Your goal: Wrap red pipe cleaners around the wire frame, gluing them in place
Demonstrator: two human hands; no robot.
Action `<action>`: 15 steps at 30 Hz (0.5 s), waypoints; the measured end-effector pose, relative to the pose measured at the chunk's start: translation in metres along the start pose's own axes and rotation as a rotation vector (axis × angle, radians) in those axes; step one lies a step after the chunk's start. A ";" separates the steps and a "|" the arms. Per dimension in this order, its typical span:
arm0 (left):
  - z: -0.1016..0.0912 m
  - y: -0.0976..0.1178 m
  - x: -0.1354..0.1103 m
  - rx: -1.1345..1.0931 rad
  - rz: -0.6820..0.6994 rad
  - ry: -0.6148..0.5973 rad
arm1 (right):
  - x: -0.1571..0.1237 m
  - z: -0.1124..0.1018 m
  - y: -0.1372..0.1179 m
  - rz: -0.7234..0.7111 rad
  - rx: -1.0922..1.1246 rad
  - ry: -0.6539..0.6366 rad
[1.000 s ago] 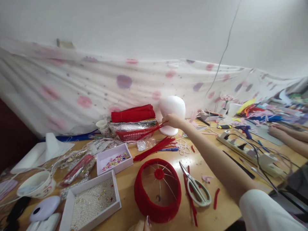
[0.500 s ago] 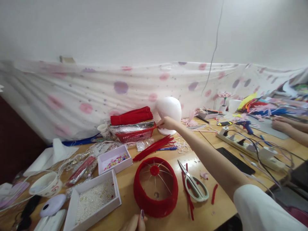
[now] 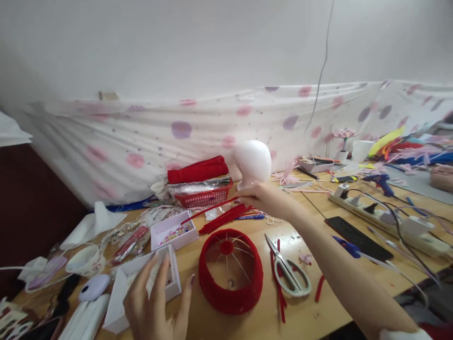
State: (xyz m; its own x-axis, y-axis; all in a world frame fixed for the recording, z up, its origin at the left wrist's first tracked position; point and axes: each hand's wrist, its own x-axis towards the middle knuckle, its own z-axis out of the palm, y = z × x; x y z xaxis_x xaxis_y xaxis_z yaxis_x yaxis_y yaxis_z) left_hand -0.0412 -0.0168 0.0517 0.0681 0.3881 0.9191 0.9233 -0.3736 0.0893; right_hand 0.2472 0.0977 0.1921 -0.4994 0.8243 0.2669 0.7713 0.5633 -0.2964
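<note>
My right hand reaches out over the table and pinches one end of a long red pipe cleaner, which slants down to the left above a loose bunch of red pipe cleaners. My left hand is raised low in front of me, fingers spread, holding nothing, just left of a red wrapped wire frame. It partly hides a white box of beads. Behind my right hand stands a white foam head.
A red basket holds red and silver bundles. Scissors lie right of the frame. A lilac tray of gems, a bowl, a power strip, a glue gun and another person's hand are around.
My right hand has drawn back from the basket toward me, pulling out one red pipe cleaner. My left hand has risen from the table edge and spread open.
</note>
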 end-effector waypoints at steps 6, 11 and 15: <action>-0.003 0.052 0.036 -0.050 0.226 -0.204 | -0.083 0.025 -0.071 -0.282 -0.006 -0.001; -0.014 0.060 0.033 -0.317 0.233 -0.430 | -0.122 0.032 -0.058 -0.291 0.004 0.041; -0.023 0.039 0.029 -0.388 0.393 -0.515 | -0.146 0.035 -0.026 -0.155 0.063 0.013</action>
State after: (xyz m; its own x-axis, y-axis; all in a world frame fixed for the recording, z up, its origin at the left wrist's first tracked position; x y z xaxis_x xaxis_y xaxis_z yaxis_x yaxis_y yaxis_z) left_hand -0.0115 -0.0398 0.0904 0.6210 0.4740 0.6242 0.6014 -0.7989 0.0084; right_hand 0.2866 -0.0356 0.1286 -0.6048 0.7267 0.3257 0.6591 0.6863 -0.3075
